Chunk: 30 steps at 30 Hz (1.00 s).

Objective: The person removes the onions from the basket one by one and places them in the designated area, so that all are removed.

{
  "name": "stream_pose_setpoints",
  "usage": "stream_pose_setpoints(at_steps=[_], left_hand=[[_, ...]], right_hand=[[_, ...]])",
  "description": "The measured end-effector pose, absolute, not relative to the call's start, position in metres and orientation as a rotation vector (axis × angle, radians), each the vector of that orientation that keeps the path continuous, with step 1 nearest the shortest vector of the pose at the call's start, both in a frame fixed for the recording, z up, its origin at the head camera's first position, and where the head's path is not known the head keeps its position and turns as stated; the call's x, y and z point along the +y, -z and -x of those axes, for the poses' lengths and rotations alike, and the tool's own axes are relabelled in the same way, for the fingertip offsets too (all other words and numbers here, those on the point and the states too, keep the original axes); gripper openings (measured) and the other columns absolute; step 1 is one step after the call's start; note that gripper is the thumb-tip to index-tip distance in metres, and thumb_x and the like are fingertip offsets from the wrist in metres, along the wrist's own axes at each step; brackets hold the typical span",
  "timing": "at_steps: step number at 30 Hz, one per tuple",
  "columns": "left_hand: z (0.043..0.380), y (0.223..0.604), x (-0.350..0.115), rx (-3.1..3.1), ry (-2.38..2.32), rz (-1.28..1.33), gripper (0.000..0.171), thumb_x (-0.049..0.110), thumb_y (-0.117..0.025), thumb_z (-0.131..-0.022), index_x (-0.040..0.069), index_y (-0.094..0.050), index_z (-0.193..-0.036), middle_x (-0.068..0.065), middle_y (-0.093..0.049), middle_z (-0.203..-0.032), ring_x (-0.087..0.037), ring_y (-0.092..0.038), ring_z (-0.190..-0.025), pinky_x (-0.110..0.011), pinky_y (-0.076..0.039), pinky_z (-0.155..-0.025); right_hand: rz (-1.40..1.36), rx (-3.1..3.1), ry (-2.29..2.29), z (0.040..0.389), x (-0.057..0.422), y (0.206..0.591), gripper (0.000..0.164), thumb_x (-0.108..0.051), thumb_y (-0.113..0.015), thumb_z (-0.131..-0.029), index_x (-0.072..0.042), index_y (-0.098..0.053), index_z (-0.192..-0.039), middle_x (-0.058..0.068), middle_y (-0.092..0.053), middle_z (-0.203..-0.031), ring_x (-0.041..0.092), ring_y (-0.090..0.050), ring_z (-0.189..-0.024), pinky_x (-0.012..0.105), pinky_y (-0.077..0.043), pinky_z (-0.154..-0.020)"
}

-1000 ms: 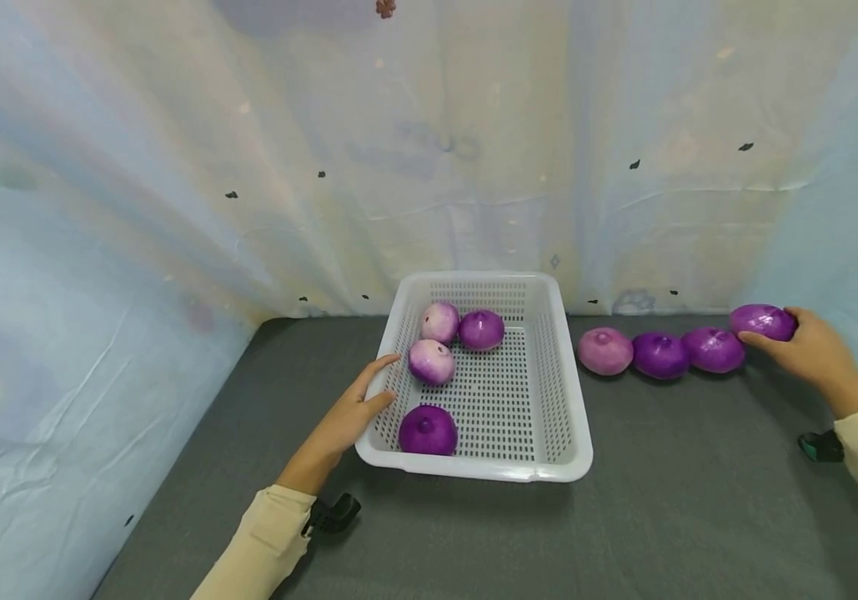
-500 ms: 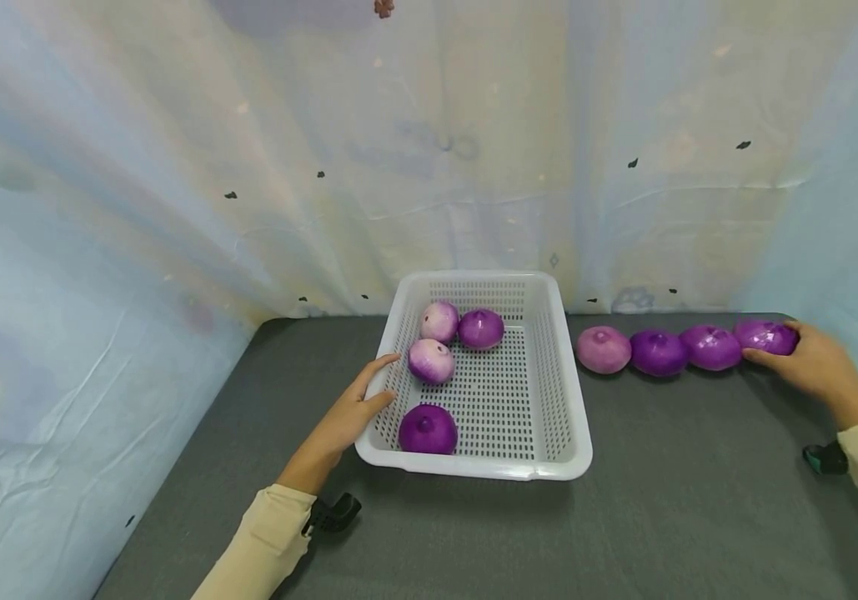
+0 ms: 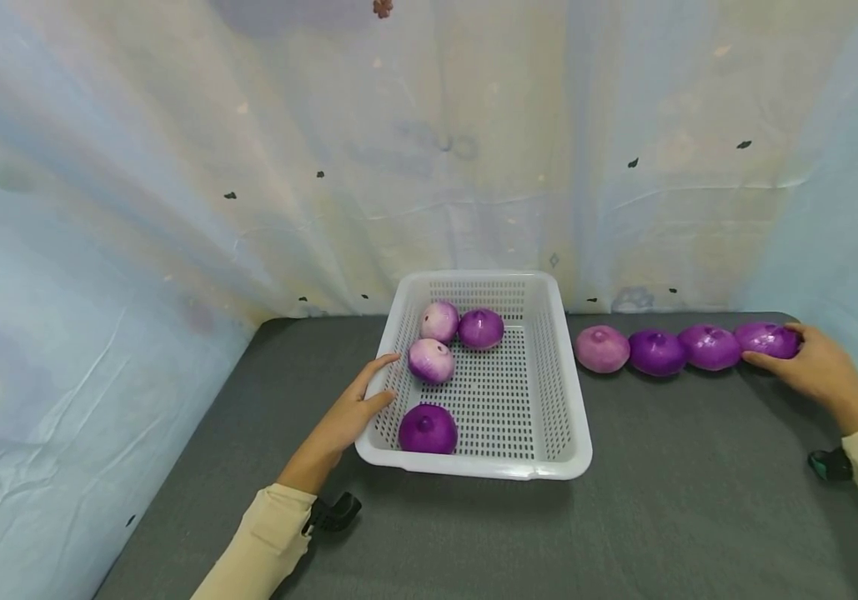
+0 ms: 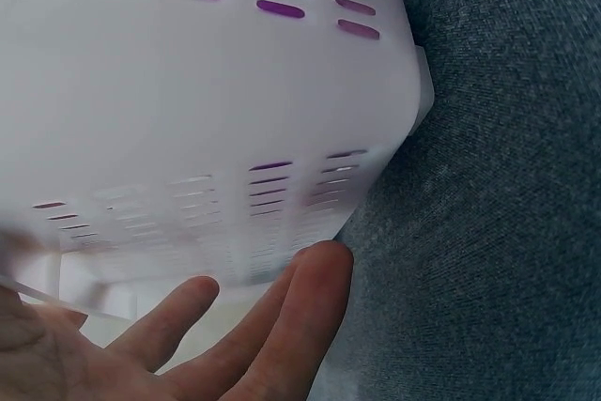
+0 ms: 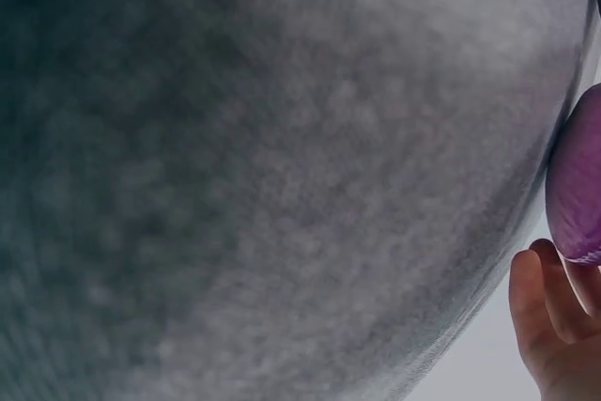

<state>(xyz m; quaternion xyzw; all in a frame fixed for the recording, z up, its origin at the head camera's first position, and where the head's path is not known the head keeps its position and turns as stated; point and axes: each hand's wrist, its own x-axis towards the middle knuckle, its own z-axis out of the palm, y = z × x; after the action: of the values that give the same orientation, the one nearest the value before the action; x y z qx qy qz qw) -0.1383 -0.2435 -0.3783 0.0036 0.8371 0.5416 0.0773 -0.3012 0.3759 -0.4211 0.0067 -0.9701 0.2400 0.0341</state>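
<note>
From far, through the head camera, I saw the glossy onion at the right of the frame, rounded and bright purple, with white shine on its skin. My right hand was clamped on it, the thumb toward the front. It lay on the dark table, just beside three onions in a row. At the centre, my left hand gripped the left rim of the white basket.

The rightmost onion has come down; now level with its neighbour.
</note>
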Motion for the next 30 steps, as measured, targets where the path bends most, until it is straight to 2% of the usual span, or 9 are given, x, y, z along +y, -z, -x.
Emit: stream_pose_setpoints(at_steps=[10,19,23,30], left_hand=[[0.136,0.376,-0.242,2.496,-1.639,-0.008,0.054,0.021,-0.045,-0.105,0.037,-0.028,-0.154,-0.014,-0.031,-0.159,-0.038,-0.048,-0.132,-0.047,-0.052,-0.090],[0.135,0.374,-0.239,2.501,-1.634,0.018,0.054,0.021,-0.045,-0.105,0.038,-0.028,-0.153,-0.013,-0.031,-0.159,-0.038,-0.048,-0.132,-0.048,-0.052,-0.091],[0.136,0.372,-0.237,2.508,-1.630,0.025,0.055,0.021,-0.046,-0.105,0.038,-0.028,-0.153,-0.012,-0.031,-0.159,-0.037,-0.048,-0.133,-0.049,-0.051,-0.093],[0.136,0.372,-0.239,2.517,-1.620,0.023,0.055,0.021,-0.045,-0.105,0.037,-0.028,-0.154,-0.014,-0.033,-0.158,-0.037,-0.049,-0.132,-0.048,-0.050,-0.093]], right_hand=[[-0.054,-2.960,-0.730,0.303,0.378,0.421,0.098,-0.046,-0.061,-0.094,0.026,-0.016,-0.143,0.055,-0.030,-0.130,0.067,-0.034,-0.116,0.075,-0.032,-0.095],[-0.053,-2.900,-0.766,0.305,0.377,0.411,0.100,-0.046,-0.064,-0.093,0.020,-0.014,-0.148,0.052,-0.027,-0.138,0.066,-0.031,-0.120,0.075,-0.030,-0.095],[-0.078,-2.868,-0.742,0.306,0.363,0.394,0.097,-0.047,-0.064,-0.093,0.015,-0.017,-0.150,0.048,-0.026,-0.144,0.064,-0.031,-0.122,0.075,-0.030,-0.096],[-0.340,-2.847,-0.777,0.313,0.315,0.372,0.087,-0.049,-0.063,-0.094,0.006,-0.028,-0.152,0.042,-0.035,-0.143,0.059,-0.032,-0.126,0.072,-0.027,-0.096]])
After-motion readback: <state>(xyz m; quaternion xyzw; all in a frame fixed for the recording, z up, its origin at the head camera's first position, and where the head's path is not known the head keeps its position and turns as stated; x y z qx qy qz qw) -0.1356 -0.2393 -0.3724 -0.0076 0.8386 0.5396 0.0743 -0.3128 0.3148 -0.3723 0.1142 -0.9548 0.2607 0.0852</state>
